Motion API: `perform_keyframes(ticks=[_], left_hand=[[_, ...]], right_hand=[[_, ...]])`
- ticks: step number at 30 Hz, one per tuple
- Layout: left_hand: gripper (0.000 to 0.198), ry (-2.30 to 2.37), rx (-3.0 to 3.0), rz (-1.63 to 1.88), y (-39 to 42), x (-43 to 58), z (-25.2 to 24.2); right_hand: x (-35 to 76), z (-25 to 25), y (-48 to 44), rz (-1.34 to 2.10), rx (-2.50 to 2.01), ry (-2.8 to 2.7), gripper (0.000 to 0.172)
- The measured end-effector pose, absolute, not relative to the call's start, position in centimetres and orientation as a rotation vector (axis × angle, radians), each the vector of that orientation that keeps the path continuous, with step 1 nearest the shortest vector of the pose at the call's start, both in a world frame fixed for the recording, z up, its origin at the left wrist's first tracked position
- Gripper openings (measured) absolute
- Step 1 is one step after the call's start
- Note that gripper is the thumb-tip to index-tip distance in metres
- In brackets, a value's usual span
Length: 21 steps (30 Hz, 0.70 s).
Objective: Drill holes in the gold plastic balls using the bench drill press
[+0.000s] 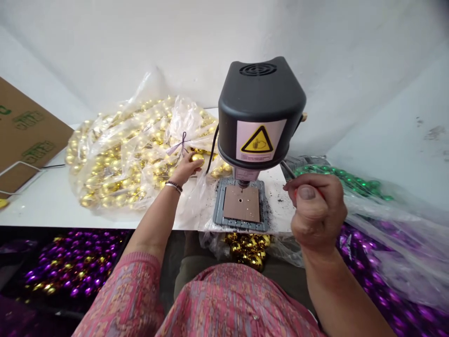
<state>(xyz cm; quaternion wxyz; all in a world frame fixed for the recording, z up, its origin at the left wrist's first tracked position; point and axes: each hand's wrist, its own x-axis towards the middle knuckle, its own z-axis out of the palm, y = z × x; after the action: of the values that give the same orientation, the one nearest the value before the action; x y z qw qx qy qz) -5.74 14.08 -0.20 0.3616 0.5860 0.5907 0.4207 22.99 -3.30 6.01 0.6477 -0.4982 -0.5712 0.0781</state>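
Observation:
My left hand (185,169) reaches over the table, its fingers closed round a shiny gold ball (197,159) beside the tied neck of a clear bag. My right hand (317,206) is wrapped round the lever of a small drill press (261,100); a bit of red shows between its fingers, and the lever's metal rod runs back to the machine. Under the drill's chuck (242,183) lies a square brown board (242,204) with a small hole in it. It rests on the grey machine base (219,210).
Left of the machine bulges a clear bag of gold balls (129,159). Green balls (343,178) and purple balls (365,271) in plastic lie at right. Below the table are gold balls (249,245) and a dark container of purple balls (77,262). A cardboard box (28,126) leans far left.

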Motion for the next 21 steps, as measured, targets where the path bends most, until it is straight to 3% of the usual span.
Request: perform_keyframes(ticks=[6, 11, 16, 21], left_hand=[[0.063, 1.096, 1.138, 1.255, 6.9, -6.3, 2.2], [0.065, 0.949, 0.889, 1.112, 1.5, -3.4, 1.1], [0.057, 1.031, 0.875, 0.941, -0.3, -0.3, -1.8], [0.053, 1.373, 1.325, 0.974, 0.7, 1.6, -2.7]], right_hand=[[22.9, 5.7, -2.9, 0.181, -1.111, -1.274, 0.026], [22.5, 6.1, -2.9, 0.161, -1.085, -1.273, 0.027], [22.5, 7.0, -3.2, 0.197, -1.063, -1.326, 0.028], [22.6, 7.2, -3.3, 0.177, -1.093, -1.352, 0.031]])
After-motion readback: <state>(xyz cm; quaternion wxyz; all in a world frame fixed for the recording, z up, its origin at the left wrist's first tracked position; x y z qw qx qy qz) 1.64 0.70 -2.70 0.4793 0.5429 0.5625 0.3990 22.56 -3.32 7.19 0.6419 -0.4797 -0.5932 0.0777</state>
